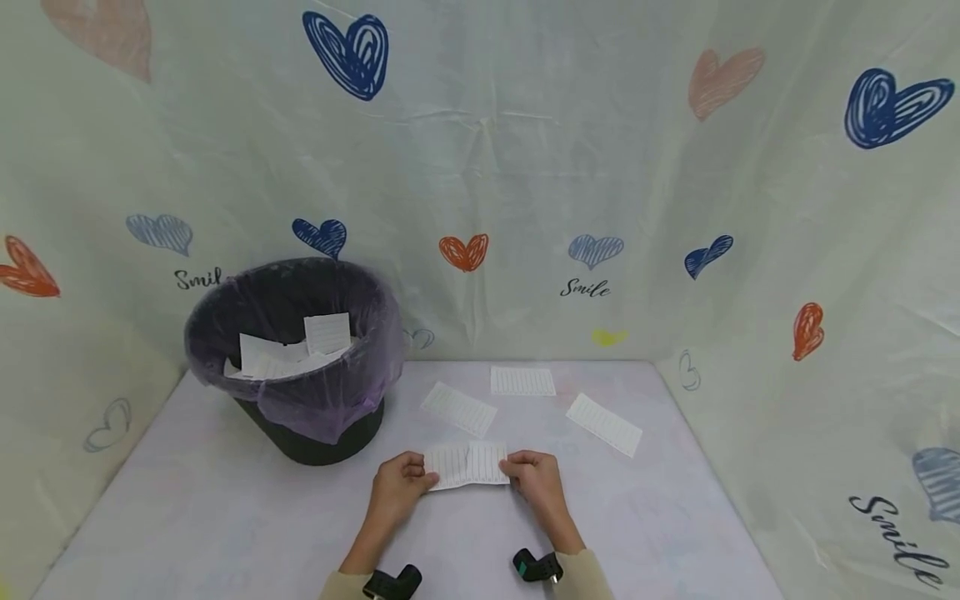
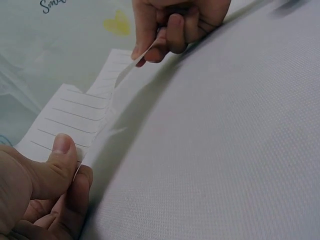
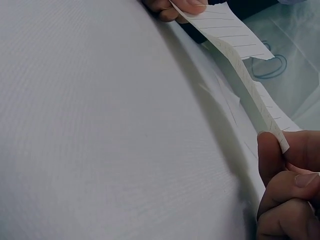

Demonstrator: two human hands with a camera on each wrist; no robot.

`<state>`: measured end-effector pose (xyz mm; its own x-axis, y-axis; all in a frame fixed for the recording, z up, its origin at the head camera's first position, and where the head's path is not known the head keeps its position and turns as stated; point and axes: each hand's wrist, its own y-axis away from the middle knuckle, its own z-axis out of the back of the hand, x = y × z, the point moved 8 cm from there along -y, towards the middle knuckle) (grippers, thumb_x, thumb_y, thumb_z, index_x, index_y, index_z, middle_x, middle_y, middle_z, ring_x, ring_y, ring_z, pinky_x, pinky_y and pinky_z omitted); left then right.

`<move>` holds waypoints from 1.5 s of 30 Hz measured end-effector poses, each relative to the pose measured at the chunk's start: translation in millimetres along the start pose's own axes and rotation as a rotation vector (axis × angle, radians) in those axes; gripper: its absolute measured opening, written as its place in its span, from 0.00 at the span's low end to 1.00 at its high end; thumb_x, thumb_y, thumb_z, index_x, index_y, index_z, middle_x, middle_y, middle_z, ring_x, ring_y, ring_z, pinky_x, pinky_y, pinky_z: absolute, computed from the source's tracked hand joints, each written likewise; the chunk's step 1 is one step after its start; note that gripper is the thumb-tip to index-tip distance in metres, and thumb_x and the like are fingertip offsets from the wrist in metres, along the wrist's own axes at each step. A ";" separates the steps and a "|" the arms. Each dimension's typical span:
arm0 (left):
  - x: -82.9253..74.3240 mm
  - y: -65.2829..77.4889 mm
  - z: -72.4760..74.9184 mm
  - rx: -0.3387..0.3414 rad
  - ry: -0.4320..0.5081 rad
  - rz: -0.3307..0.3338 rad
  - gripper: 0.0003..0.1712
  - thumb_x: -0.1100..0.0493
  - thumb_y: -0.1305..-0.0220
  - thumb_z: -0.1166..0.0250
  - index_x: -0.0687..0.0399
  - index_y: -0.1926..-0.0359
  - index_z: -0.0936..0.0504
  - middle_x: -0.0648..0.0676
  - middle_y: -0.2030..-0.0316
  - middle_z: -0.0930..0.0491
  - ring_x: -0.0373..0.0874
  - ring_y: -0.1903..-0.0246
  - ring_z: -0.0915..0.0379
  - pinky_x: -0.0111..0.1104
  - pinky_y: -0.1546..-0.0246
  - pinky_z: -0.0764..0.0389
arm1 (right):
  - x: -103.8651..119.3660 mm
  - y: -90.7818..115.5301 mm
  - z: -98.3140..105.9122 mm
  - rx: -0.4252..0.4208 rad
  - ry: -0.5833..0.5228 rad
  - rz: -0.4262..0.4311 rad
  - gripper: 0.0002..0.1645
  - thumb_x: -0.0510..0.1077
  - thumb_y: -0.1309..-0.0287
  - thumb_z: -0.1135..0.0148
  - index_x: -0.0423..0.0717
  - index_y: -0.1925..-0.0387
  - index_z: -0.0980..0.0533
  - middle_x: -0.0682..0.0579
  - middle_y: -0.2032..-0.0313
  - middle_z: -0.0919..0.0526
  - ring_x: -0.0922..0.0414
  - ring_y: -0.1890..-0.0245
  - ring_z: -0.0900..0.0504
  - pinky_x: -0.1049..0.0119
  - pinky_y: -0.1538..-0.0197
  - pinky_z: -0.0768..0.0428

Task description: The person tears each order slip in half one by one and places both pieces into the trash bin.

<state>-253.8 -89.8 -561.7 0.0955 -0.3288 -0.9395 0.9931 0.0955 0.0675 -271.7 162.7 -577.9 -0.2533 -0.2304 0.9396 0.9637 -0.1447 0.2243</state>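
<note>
A lined paper sheet (image 1: 450, 465) is held just above the table between both hands. My left hand (image 1: 397, 486) pinches its left end between thumb and fingers; my right hand (image 1: 536, 483) pinches the right end. In the left wrist view the lined paper (image 2: 70, 117) has a notch in its far edge, and the two halves stand at slightly different angles. The right wrist view shows the paper (image 3: 235, 30) bent near its middle, with a gap at the far edge. Beyond the hands lie three lined sheets: a left one (image 1: 459, 409), a back one (image 1: 522, 382) and a right one (image 1: 604, 425).
A black bin (image 1: 315, 446) with a purple plastic liner (image 1: 330, 408) stands at the back left of the white table (image 1: 637, 533). Inside are several white paper pieces (image 1: 327, 333). A curtain with printed hearts (image 1: 525, 183) hangs behind and along the sides.
</note>
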 end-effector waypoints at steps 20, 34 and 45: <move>3.3 1.7 9.7 -0.069 0.042 0.022 0.15 0.62 0.45 0.28 0.70 0.61 0.19 0.58 0.71 0.15 0.40 0.74 0.21 0.27 0.74 0.22 | -1.4 1.1 6.9 -0.029 -0.054 0.059 0.12 0.46 0.46 0.31 0.41 0.65 0.15 0.57 0.82 0.22 0.63 0.84 0.32 0.72 0.82 0.34; 0.6 -1.5 8.2 0.051 0.033 0.045 0.12 0.58 0.45 0.28 0.65 0.69 0.15 0.54 0.82 0.18 0.41 0.83 0.23 0.29 0.81 0.23 | 3.0 1.7 6.8 0.013 -0.049 0.031 0.17 0.51 0.46 0.31 0.42 0.60 0.16 0.56 0.74 0.20 0.63 0.80 0.31 0.72 0.79 0.32; -10.3 1.2 9.9 0.062 0.010 0.007 0.08 0.59 0.40 0.32 0.62 0.69 0.14 0.54 0.84 0.21 0.43 0.84 0.27 0.29 0.84 0.27 | 13.5 10.1 13.2 0.022 -0.061 0.029 0.18 0.49 0.43 0.33 0.41 0.58 0.16 0.57 0.78 0.23 0.62 0.82 0.34 0.72 0.80 0.35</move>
<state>-252.9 -95.6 -548.6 0.1025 -0.3187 -0.9423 0.9947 0.0390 0.0950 -264.3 170.9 -559.5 -0.2208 -0.1754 0.9594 0.9723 -0.1173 0.2023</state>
